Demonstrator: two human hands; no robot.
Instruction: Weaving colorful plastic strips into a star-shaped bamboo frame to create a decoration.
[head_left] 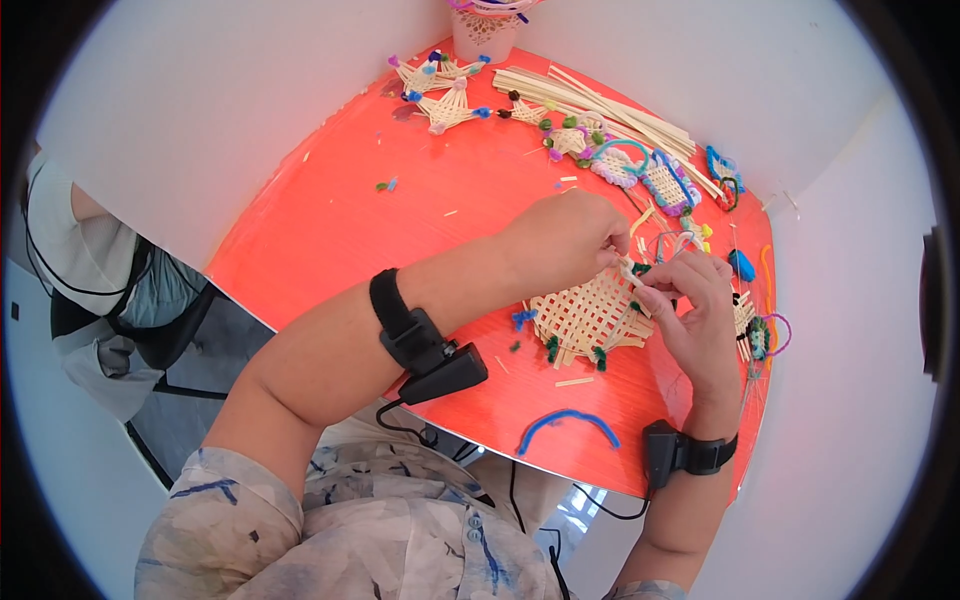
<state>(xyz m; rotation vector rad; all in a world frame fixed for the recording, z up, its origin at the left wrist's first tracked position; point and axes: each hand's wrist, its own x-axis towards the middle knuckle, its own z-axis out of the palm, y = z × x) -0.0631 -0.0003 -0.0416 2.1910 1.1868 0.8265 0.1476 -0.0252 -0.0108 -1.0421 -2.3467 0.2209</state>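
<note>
A woven piece of pale flat strips (588, 318) lies on the red table, with dark green fuzzy ties along its edge. At its upper right corner my left hand (575, 235) and my right hand (695, 300) meet, fingertips pinched close together. Between them a short white pipe cleaner (629, 270) runs from the left fingertips to the right thumb. Dark green fuzz shows right beside it. How the white piece joins the weave is hidden by my fingers. A blue fuzzy bit (523, 318) sits at the weave's left edge.
A bent blue pipe cleaner (570, 415) lies near the table's front edge. Woven stars (450, 107), a bundle of pale strips (610, 110), woven pieces with fuzzy trim (668, 180) and a pink pot (485, 38) stand farther back. White panels (230, 90) border the table; someone sits beyond the left one.
</note>
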